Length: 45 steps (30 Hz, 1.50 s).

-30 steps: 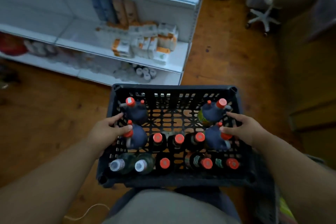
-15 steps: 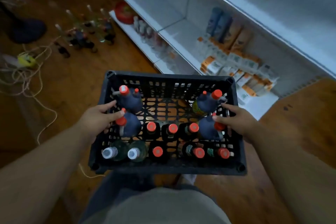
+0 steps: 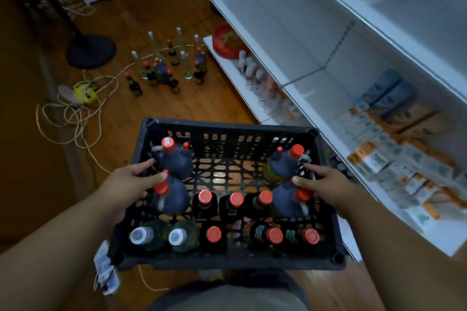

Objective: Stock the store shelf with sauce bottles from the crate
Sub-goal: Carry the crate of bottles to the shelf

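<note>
Fingers of the left hand (image 3: pixel 127 182) curl over the left rim of a black slatted plastic crate (image 3: pixel 227 261), thumb lying inside against the wall; the right hand (image 3: pixel 326 188) grips the opposite rim the same way, its forefinger stretched forward along the edge. Both hands hold the crate up in front of the person's body, above a brown wooden floor (image 3: pixel 156 111).

Inside the crate stand sauce bottles seen from above. Four large dark jugs with red caps (image 3: pixel 177 161) and side handles sit in pairs against the left and right walls. Between and in front of them are smaller dark bottles with red caps (image 3: pixel 204 197), and two clear bottles with white caps (image 3: pixel 138 235) stand at the near left corner. The far middle of the crate is bare.

A white metal store shelf (image 3: pixel 316 40) runs along the right, with wide bare stretches on its upper levels and boxed goods (image 3: pixel 374 151) lower down. More bottles (image 3: pixel 164 68) stand loose on the floor ahead, near a tangle of pale cord (image 3: pixel 73 113).

The loaded crate is probably heavy and stiff, so a two-handed hold at the rims suits it. The bottles look rigid, smooth and perhaps breakable; the jugs are best lifted by their handles, the slim ones round the neck or body.
</note>
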Tool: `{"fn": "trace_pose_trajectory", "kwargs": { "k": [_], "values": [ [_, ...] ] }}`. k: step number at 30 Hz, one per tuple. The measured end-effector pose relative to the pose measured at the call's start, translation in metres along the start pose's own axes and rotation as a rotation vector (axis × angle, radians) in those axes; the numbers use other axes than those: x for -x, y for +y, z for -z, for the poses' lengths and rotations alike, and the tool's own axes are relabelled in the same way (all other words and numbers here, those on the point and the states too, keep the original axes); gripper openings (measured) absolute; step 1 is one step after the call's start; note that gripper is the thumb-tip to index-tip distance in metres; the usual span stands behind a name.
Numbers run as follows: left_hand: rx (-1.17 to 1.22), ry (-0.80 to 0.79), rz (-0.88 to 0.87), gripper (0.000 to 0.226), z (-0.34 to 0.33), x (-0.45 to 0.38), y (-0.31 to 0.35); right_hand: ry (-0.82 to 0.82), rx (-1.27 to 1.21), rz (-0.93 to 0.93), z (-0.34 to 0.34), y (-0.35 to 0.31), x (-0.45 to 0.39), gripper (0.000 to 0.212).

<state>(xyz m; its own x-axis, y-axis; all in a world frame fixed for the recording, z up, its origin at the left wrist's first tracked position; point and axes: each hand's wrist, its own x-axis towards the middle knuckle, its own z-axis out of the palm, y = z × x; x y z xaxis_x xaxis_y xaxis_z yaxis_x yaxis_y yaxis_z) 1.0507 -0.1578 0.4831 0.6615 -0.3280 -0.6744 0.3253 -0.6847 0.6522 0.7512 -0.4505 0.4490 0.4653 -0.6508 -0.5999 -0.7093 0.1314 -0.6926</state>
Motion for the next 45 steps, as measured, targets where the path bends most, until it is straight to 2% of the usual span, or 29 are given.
{"fn": "trace_pose_trajectory", "kwargs": {
  "k": [3, 9, 13, 15, 19, 23, 29, 34, 39, 45],
  "values": [
    [0.006, 0.014, 0.013, 0.068, 0.030, -0.043, 0.024, -0.042, -0.051, 0.023, -0.022, -0.031, -0.053, 0.079],
    [0.016, 0.039, -0.005, 0.063, 0.075, -0.121, 0.078, -0.013, -0.038, 0.004, -0.062, -0.108, -0.131, 0.074],
    [-0.006, 0.022, -0.031, 0.066, 0.111, -0.187, 0.111, 0.068, -0.069, -0.041, -0.093, -0.169, -0.171, 0.058],
    [-0.008, -0.009, -0.050, 0.069, 0.131, -0.226, 0.129, 0.102, -0.080, -0.053, -0.106, -0.196, -0.192, 0.058],
    [-0.091, -0.097, -0.092, 0.068, 0.159, -0.301, 0.177, 0.213, -0.174, -0.106, -0.132, -0.229, -0.228, 0.072],
    [-0.237, -0.173, -0.134, 0.063, 0.166, -0.375, 0.235, 0.292, -0.248, -0.180, -0.152, -0.240, -0.254, 0.059],
    [-0.437, -0.280, -0.214, 0.060, 0.128, -0.470, 0.318, 0.396, -0.398, -0.264, -0.163, -0.236, -0.317, 0.063],
    [-0.545, -0.386, -0.240, 0.056, 0.089, -0.550, 0.353, 0.463, -0.448, -0.337, -0.173, -0.230, -0.368, 0.066],
    [-0.638, -0.463, -0.326, 0.058, 0.035, -0.645, 0.363, 0.544, -0.508, -0.443, -0.197, -0.218, -0.422, 0.060],
    [-0.725, -0.597, -0.354, 0.058, -0.039, -0.778, 0.332, 0.712, -0.578, -0.551, -0.248, -0.167, -0.511, 0.048]
  ]
}}
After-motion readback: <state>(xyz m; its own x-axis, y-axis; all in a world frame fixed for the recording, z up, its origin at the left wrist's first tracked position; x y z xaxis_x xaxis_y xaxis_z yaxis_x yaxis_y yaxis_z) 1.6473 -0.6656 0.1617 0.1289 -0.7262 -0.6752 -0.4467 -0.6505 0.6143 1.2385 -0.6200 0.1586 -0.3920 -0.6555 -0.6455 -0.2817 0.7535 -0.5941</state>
